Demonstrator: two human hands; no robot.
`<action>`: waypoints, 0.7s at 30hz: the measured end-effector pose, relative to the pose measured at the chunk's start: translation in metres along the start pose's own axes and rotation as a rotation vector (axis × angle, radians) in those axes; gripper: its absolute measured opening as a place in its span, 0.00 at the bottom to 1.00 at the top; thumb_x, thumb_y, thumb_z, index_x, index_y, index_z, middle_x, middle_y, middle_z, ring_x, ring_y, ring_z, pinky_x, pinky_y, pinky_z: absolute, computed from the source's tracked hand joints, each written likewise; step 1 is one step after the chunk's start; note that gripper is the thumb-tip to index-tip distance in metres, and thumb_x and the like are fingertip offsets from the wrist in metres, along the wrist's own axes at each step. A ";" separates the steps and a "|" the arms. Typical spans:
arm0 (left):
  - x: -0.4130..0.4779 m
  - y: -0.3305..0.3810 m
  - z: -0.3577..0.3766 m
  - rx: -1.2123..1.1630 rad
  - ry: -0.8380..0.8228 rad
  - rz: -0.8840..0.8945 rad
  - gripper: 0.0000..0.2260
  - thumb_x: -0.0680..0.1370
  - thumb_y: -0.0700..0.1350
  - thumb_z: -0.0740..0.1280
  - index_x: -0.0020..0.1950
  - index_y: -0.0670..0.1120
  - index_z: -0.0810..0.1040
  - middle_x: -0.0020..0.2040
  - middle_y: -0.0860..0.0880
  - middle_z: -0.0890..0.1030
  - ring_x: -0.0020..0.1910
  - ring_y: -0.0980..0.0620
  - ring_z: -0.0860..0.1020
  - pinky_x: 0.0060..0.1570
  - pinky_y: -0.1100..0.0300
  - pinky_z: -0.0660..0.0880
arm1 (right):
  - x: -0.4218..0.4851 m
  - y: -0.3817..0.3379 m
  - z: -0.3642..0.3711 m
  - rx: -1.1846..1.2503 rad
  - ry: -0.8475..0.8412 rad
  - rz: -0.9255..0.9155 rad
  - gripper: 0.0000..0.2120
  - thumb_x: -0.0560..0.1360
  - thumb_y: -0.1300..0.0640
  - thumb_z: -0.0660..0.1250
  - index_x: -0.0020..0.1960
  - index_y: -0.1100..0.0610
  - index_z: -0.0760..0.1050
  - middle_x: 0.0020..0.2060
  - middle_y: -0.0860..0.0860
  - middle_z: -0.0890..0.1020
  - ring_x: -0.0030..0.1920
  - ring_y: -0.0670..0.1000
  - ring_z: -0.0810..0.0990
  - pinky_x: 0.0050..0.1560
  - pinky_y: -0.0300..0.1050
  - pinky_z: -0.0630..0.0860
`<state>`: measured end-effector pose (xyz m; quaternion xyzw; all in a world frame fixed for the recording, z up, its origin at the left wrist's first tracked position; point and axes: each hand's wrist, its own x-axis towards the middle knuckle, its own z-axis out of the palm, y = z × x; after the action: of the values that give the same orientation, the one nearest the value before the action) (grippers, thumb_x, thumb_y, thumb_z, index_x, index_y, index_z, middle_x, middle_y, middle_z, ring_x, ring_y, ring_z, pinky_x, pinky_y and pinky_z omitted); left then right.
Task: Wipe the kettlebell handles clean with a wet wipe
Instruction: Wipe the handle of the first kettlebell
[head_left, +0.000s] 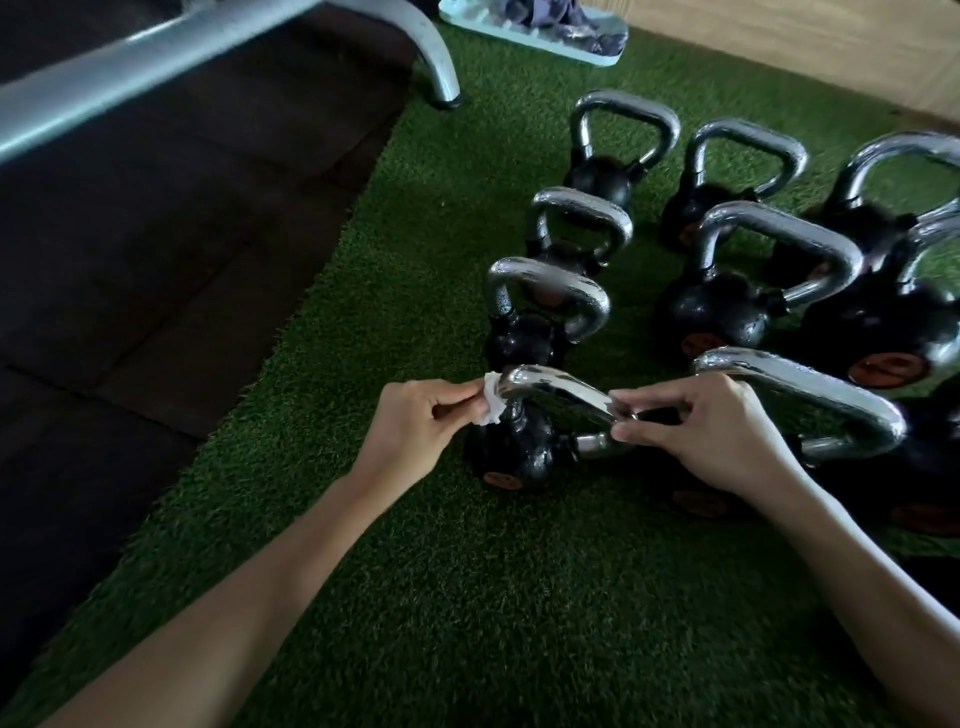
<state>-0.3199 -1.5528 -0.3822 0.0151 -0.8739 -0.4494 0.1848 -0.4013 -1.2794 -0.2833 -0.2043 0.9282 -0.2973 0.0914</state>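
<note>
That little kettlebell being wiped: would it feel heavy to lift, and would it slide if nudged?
Likely heavy for its size: the kettlebell has a solid-looking black metal body. Its handle is glossy chrome, so probably slippery, especially once damp from the wet wipe. Resting on turf, it should resist sliding.

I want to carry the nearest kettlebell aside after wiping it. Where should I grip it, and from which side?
Probably grip the handle at the middle of its top bar, coming from above. The kettlebell stands on the turf with the loop uppermost, open for fingers to curl under. The left hand with the wet wipe and the right hand occupy the bar's two corners.
</note>
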 end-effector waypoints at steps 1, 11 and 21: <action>-0.004 0.002 0.004 0.001 0.045 -0.012 0.12 0.77 0.47 0.74 0.59 0.46 0.85 0.43 0.59 0.85 0.33 0.63 0.79 0.29 0.72 0.68 | 0.001 0.001 0.000 0.009 -0.006 0.002 0.13 0.67 0.53 0.81 0.50 0.44 0.86 0.27 0.24 0.76 0.33 0.24 0.74 0.38 0.21 0.67; -0.003 0.020 0.023 -0.064 0.239 -0.163 0.13 0.75 0.50 0.76 0.56 0.45 0.86 0.47 0.54 0.87 0.35 0.60 0.83 0.31 0.63 0.79 | 0.006 0.011 0.001 0.037 -0.031 0.038 0.12 0.64 0.46 0.82 0.48 0.41 0.87 0.41 0.31 0.85 0.45 0.27 0.79 0.43 0.23 0.70; -0.007 0.018 0.035 -0.078 0.330 -0.195 0.12 0.75 0.49 0.76 0.55 0.45 0.87 0.48 0.53 0.87 0.45 0.66 0.83 0.45 0.70 0.79 | 0.013 -0.003 0.007 0.118 -0.044 0.076 0.12 0.64 0.44 0.82 0.47 0.43 0.87 0.40 0.36 0.86 0.43 0.30 0.81 0.42 0.28 0.70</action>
<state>-0.3224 -1.5134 -0.3885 0.1659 -0.8081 -0.4901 0.2817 -0.4101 -1.2910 -0.2873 -0.1699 0.9138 -0.3434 0.1350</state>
